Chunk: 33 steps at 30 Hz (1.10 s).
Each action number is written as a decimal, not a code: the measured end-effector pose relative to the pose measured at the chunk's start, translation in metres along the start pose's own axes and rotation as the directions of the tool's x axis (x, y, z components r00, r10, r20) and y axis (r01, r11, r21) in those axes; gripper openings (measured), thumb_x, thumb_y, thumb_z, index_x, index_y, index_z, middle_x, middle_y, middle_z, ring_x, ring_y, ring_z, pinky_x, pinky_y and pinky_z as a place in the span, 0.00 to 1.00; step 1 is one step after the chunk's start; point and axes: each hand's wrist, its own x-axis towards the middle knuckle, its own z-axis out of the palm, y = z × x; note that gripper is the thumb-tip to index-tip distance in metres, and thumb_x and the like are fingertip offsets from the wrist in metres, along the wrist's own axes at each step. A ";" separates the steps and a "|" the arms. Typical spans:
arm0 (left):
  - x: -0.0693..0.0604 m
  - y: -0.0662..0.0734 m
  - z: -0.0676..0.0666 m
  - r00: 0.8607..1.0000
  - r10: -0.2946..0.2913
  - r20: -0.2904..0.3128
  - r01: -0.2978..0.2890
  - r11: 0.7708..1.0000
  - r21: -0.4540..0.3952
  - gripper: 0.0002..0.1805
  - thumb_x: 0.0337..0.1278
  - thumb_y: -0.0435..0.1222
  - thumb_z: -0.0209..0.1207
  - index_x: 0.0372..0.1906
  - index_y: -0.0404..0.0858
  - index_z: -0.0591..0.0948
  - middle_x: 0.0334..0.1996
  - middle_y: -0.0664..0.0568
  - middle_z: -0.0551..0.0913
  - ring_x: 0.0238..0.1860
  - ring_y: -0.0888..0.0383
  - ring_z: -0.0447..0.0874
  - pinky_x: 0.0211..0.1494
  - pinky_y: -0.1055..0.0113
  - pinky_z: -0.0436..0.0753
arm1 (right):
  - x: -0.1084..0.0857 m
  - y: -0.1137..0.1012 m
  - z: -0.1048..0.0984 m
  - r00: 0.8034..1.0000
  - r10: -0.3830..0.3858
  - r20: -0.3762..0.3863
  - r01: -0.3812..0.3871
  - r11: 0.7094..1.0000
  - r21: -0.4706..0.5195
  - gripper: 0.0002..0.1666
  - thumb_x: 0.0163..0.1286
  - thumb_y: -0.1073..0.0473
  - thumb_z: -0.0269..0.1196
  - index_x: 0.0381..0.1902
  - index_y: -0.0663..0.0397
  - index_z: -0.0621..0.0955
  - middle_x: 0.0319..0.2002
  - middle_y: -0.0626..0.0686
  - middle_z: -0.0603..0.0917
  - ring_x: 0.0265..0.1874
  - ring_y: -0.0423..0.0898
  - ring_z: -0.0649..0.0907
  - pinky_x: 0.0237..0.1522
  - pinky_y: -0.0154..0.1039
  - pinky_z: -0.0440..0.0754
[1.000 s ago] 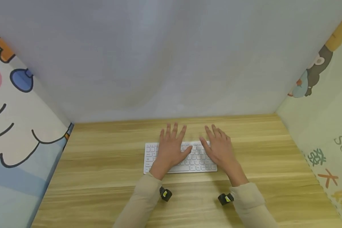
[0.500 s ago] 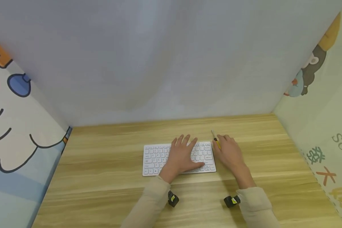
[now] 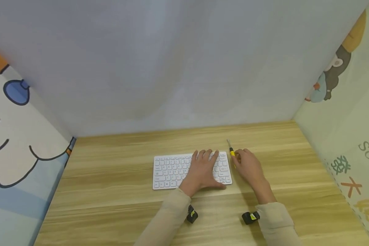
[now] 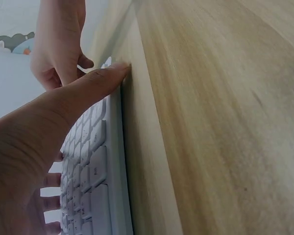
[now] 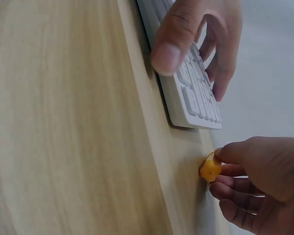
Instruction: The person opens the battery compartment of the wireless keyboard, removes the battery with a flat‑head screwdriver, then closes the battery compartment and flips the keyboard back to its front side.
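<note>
A white keyboard (image 3: 173,171) lies flat on the wooden table. My left hand (image 3: 202,171) spreads across its right part, fingertips near the far edge and thumb over the near edge. From the right wrist view, the left thumb (image 5: 167,56) overlaps the keyboard's edge; whether it presses is unclear. Just right of the keyboard, my right hand (image 3: 248,166) pinches the yellow handle of a screwdriver (image 3: 232,152) between thumb and fingers. Its thin metal shaft points toward the back wall. The yellow handle end (image 5: 210,168) shows end-on close to the table.
The wooden table (image 3: 110,205) meets a plain grey wall (image 3: 184,68) at the back. Printed cartoon panels stand at left and right. Black wrist cameras (image 3: 250,217) hang at both cuffs.
My right hand has left the keyboard for the screwdriver beside it and now pinches it. My left hand has slid right along the keyboard, its thumb coming to the near edge.
</note>
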 end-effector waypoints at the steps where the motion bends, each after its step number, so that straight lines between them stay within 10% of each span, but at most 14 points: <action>1: 0.000 0.000 0.001 1.000 -0.001 -0.003 0.001 1.000 0.006 0.73 0.26 0.78 0.69 0.81 0.47 0.57 0.77 0.47 0.66 0.76 0.47 0.66 0.84 0.43 0.60 | 0.000 0.000 0.000 1.000 0.003 -0.001 -0.003 1.000 0.006 0.20 0.74 0.55 0.62 0.53 0.68 0.82 0.41 0.63 0.85 0.37 0.56 0.84 0.41 0.53 0.86; 16: 0.006 -0.011 0.005 0.999 0.027 -0.025 -0.027 0.999 0.022 0.72 0.25 0.79 0.67 0.80 0.46 0.60 0.71 0.49 0.70 0.70 0.50 0.69 0.77 0.52 0.69 | 0.000 -0.002 0.003 1.000 0.015 0.009 -0.015 0.999 0.046 0.18 0.74 0.57 0.63 0.51 0.69 0.83 0.40 0.63 0.85 0.37 0.54 0.85 0.43 0.51 0.87; 33: 0.003 -0.021 -0.028 0.990 0.093 -0.108 -0.099 0.994 -0.050 0.72 0.23 0.79 0.69 0.80 0.48 0.61 0.71 0.49 0.69 0.69 0.51 0.70 0.74 0.52 0.71 | 0.004 0.005 0.004 1.000 0.026 -0.013 -0.024 0.996 0.083 0.16 0.72 0.58 0.65 0.46 0.69 0.86 0.37 0.63 0.86 0.34 0.54 0.84 0.40 0.50 0.85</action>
